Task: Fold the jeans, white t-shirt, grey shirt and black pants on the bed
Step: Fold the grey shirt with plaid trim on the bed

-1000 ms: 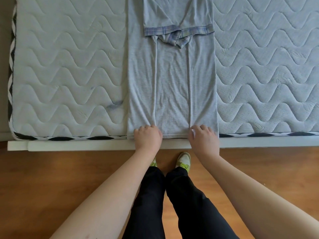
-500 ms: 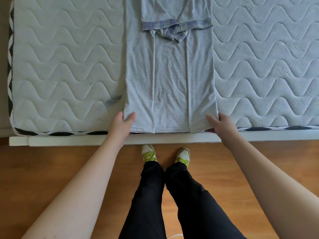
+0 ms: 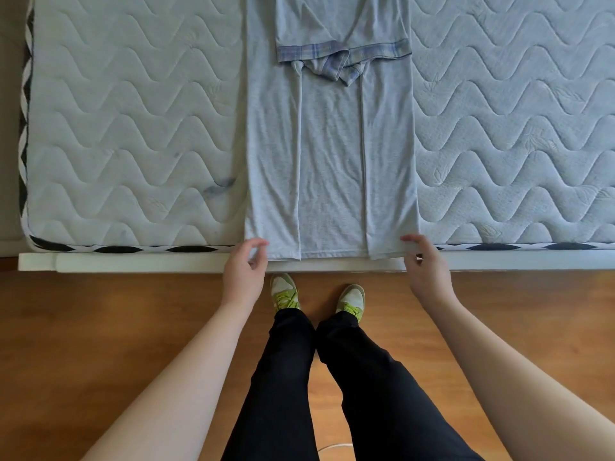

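The grey shirt (image 3: 331, 154) lies flat on the bed (image 3: 133, 128), both sides folded inward into a long strip, its plaid-trimmed sleeves crossing near the top. Its hem reaches the mattress's near edge. My left hand (image 3: 244, 271) pinches the hem's left corner between thumb and fingers. My right hand (image 3: 424, 266) pinches the hem's right corner the same way. The jeans, white t-shirt and black pants to fold are out of view.
A white bed frame rail (image 3: 149, 262) runs along the mattress's near edge. Below it is a wooden floor (image 3: 100, 327), where my legs in black trousers and green-laced shoes stand. Quilted mattress surface spreads on both sides of the shirt.
My hands moved from the middle of the hem outward to its two corners, then slid down to the edge and closed their fingers on the corners.
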`<state>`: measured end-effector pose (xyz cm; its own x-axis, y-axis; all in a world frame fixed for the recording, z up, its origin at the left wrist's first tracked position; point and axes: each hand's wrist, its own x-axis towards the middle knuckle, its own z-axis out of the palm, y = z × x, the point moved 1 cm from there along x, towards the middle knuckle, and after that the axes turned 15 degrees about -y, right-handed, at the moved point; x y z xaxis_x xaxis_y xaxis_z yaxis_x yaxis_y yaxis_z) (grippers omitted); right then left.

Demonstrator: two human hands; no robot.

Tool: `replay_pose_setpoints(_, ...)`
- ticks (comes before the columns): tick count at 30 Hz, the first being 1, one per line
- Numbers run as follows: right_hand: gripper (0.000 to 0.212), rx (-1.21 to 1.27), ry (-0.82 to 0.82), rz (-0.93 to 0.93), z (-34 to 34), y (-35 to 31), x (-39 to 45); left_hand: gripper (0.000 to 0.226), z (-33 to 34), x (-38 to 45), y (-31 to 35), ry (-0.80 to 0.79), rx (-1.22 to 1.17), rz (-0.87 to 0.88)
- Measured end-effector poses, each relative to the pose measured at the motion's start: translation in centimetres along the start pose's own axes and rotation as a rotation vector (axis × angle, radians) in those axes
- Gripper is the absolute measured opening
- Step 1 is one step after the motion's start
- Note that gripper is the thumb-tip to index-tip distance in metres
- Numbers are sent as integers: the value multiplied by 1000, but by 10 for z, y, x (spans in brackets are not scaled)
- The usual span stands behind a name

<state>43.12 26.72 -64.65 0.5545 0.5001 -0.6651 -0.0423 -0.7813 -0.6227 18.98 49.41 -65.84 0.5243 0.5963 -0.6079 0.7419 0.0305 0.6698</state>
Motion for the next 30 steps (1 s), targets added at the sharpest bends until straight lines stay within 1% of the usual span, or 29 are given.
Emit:
replay_pose_setpoints(1,46,-62,-40,-19,1,1,-1,33,-1,0,-3,-70,61,-3)
replay_pose_setpoints(3,57,-270,-75,-65,1,2,-1,53,-3,-1,-9,-168,168,-32)
replay_pose_setpoints(4,59,-401,-48,-97,0,3,-1,60,-4,-1,-9,-174,237,-21)
replay_pose_setpoints(5,58,-519,1,-137,-1,2,-1,62,-5,-1,-7,-147,320,18)
replay_pose_setpoints(7,50,-672,88,-237,-5,0,1,56,-7,1,2,-38,493,114)
replay_pose_setpoints(9,41,-747,167,-335,-10,-4,4,49,-11,3,13,85,590,174)
replay_pose_setpoints(11,33,-782,250,-422,-15,-9,8,43,-14,7,23,196,639,247)
replay_pose_setpoints(13,26,-767,316,-467,-22,-15,12,29,-19,10,34,298,669,346)
replay_pose_setpoints(15,23,-767,331,-504,-30,-23,13,15,-27,12,46,334,703,454)
replay_pose_setpoints(17,21,-822,281,-610,-39,-32,11,12,-36,10,58,256,709,577)
replay_pose_setpoints(19,26,-859,214,-731,-50,-45,5,27,-44,1,72,165,708,646)
replay_pose_setpoints(20,31,-863,201,-761,-56,-52,0,35,-49,-4,78,138,719,666)
replay_pose_setpoints(22,36,-883,204,-773,-70,-66,-10,47,-60,-16,89,109,769,698)
replay_pose_setpoints(25,32,-939,175,-753,-90,-85,-28,59,-78,-34,102,66,806,689)
replay_pose_setpoints(27,31,-949,154,-726,-102,-94,-42,61,-85,-49,110,23,826,678)
replay_pose_setpoints(30,32,-955,136,-702,-112,-104,-70,56,-86,-78,119,-14,840,675)
